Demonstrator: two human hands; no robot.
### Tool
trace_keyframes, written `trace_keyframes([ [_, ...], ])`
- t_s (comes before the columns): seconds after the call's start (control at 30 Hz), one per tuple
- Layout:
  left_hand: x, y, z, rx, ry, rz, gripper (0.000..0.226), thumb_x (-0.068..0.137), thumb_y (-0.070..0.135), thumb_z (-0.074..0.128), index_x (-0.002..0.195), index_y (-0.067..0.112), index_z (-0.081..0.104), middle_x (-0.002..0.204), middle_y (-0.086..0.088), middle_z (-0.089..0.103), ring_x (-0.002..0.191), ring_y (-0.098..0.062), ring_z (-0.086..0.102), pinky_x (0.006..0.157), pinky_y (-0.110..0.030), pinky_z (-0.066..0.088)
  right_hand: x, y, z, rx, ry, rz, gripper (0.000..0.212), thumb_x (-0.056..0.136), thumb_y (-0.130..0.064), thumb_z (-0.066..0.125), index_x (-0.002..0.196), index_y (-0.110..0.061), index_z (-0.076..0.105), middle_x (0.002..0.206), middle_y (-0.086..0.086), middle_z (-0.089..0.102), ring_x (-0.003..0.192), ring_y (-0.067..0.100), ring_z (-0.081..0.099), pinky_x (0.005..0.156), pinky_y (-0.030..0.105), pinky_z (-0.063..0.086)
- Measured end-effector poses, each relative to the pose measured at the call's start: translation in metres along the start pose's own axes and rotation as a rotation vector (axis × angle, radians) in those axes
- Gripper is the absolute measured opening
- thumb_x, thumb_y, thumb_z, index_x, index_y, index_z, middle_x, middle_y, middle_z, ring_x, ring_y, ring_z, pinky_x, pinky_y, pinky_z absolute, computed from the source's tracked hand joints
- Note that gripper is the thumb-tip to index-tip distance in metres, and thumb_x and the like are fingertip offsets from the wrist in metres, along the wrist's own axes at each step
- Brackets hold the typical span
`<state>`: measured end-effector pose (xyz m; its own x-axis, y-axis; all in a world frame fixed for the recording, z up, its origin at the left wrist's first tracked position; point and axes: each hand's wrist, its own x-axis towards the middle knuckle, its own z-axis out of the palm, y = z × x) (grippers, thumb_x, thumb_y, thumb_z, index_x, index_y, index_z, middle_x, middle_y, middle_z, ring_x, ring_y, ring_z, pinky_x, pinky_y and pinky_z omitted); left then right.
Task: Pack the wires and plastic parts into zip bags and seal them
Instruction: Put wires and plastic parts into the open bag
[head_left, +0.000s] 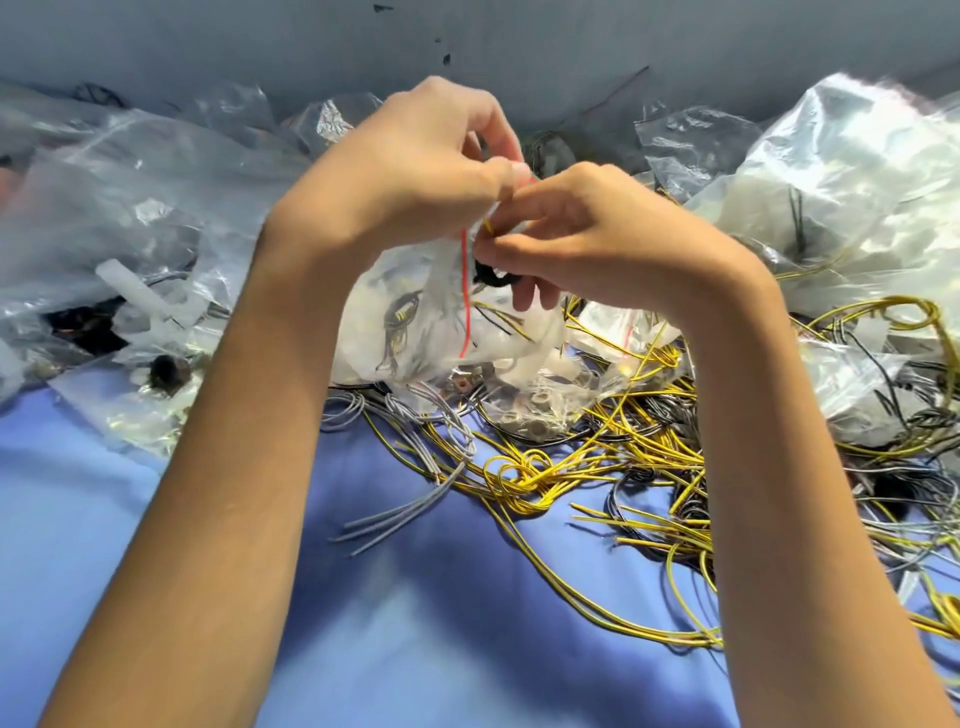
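One head-worn camera (wide-angle) looks forward and down, close over the left hand (415, 171) and right hand (597, 244), with blue cloth (415, 597) beneath and a grey wall (519, 36) beyond.

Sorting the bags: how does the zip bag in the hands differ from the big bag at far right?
The zip bag is small; the big bag is much larger. The zip bag hangs, held at its top by the left hand and right hand; the big bag lies untouched. Both are clear plastic.

Looks like a small packing workbench: a blue-covered tabletop (415, 597) heaped with loose yellow wires (597, 457) and filled clear zip bags (130, 208), against a grey wall (260, 41).
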<state>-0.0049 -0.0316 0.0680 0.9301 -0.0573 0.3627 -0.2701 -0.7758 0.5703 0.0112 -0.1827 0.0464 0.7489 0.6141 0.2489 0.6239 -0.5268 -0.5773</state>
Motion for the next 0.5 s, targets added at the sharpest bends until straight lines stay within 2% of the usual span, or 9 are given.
trace_keyframes([
  [0.1, -0.002, 0.008, 0.001, -0.082, -0.001, 0.004, 0.010, 0.088, 0.023, 0.056, 0.085, 0.024, 0.066, 0.069, 0.006, 0.060, 0.055, -0.005, 0.050, 0.057, -0.020, 0.040, 0.002, 0.001, 0.000, -0.015, 0.070, -0.021, 0.015, 0.088, -0.024, 0.060, 0.089, -0.017, 0.074, 0.066, 0.002, 0.072, 0.057, 0.004, 0.065, 0.062, 0.020, 0.052],
  [0.2, -0.004, 0.012, -0.002, -0.181, 0.011, -0.029, 0.016, 0.088, 0.016, 0.055, 0.079, 0.025, 0.063, 0.068, 0.003, 0.057, 0.053, -0.005, 0.050, 0.050, -0.016, 0.040, 0.001, 0.000, -0.002, -0.002, 0.014, -0.018, 0.019, 0.085, -0.023, 0.063, 0.100, -0.014, 0.071, 0.080, 0.001, 0.074, 0.074, 0.009, 0.070, 0.080, 0.038, 0.057],
  [0.23, -0.005, 0.013, -0.003, -0.220, 0.021, -0.045, 0.018, 0.089, 0.013, 0.054, 0.077, 0.026, 0.061, 0.068, 0.002, 0.055, 0.049, -0.003, 0.049, 0.046, -0.014, 0.039, 0.001, 0.000, -0.002, -0.012, -0.034, -0.028, 0.023, 0.084, -0.023, 0.064, 0.105, -0.016, 0.069, 0.086, -0.003, 0.074, 0.077, 0.005, 0.069, 0.082, 0.036, 0.056],
  [0.3, -0.007, 0.014, -0.005, -0.276, 0.057, -0.065, 0.020, 0.089, 0.009, 0.053, 0.078, 0.023, 0.060, 0.068, 0.001, 0.053, 0.042, 0.001, 0.049, 0.042, -0.012, 0.039, -0.001, 0.001, -0.003, -0.034, -0.121, -0.047, 0.031, 0.084, -0.020, 0.063, 0.110, -0.035, 0.066, 0.090, -0.016, 0.070, 0.078, -0.007, 0.061, 0.081, 0.026, 0.053],
  [0.37, -0.008, 0.016, -0.006, -0.309, 0.078, -0.079, 0.018, 0.090, 0.007, 0.051, 0.080, 0.020, 0.061, 0.069, 0.000, 0.053, 0.040, 0.000, 0.052, 0.044, -0.013, 0.043, -0.002, 0.002, -0.007, -0.085, -0.143, -0.020, 0.043, 0.084, -0.013, 0.058, 0.090, -0.055, 0.063, 0.076, -0.026, 0.063, 0.074, -0.012, 0.055, 0.072, 0.019, 0.048],
  [0.4, -0.009, 0.017, -0.006, -0.329, 0.079, -0.085, 0.019, 0.090, 0.007, 0.050, 0.081, 0.019, 0.061, 0.069, 0.000, 0.053, 0.041, -0.002, 0.054, 0.046, -0.015, 0.047, -0.004, 0.001, -0.008, -0.090, -0.133, -0.006, 0.042, 0.083, -0.013, 0.055, 0.081, -0.054, 0.065, 0.067, -0.026, 0.059, 0.069, -0.011, 0.051, 0.067, 0.020, 0.046],
  [0.43, -0.010, 0.018, -0.006, -0.347, 0.077, -0.089, 0.019, 0.090, 0.006, 0.049, 0.082, 0.018, 0.061, 0.070, 0.000, 0.053, 0.042, -0.003, 0.056, 0.049, -0.017, 0.050, -0.006, 0.001, -0.008, -0.069, -0.132, 0.000, 0.029, 0.081, -0.020, 0.053, 0.084, -0.044, 0.069, 0.064, -0.023, 0.055, 0.066, -0.007, 0.044, 0.063, 0.021, 0.042],
  [0.47, -0.010, 0.019, -0.007, -0.361, 0.074, -0.089, 0.019, 0.090, 0.006, 0.049, 0.082, 0.018, 0.062, 0.070, 0.000, 0.053, 0.044, -0.004, 0.057, 0.051, -0.019, 0.052, -0.007, 0.001, -0.008, -0.071, -0.132, 0.001, 0.025, 0.080, -0.031, 0.050, 0.094, -0.026, 0.070, 0.069, -0.021, 0.040, 0.068, -0.003, 0.038, 0.062, 0.024, 0.037],
  [0.5, -0.011, 0.020, -0.007, -0.373, 0.070, -0.086, 0.020, 0.089, 0.004, 0.048, 0.083, 0.017, 0.062, 0.072, 0.000, 0.054, 0.045, -0.005, 0.058, 0.053, -0.020, 0.053, -0.006, 0.002, -0.010, -0.088, -0.124, -0.003, 0.043, 0.080, -0.043, 0.046, 0.101, -0.010, 0.066, 0.080, -0.016, 0.033, 0.072, 0.001, 0.034, 0.063, 0.026, 0.033],
])
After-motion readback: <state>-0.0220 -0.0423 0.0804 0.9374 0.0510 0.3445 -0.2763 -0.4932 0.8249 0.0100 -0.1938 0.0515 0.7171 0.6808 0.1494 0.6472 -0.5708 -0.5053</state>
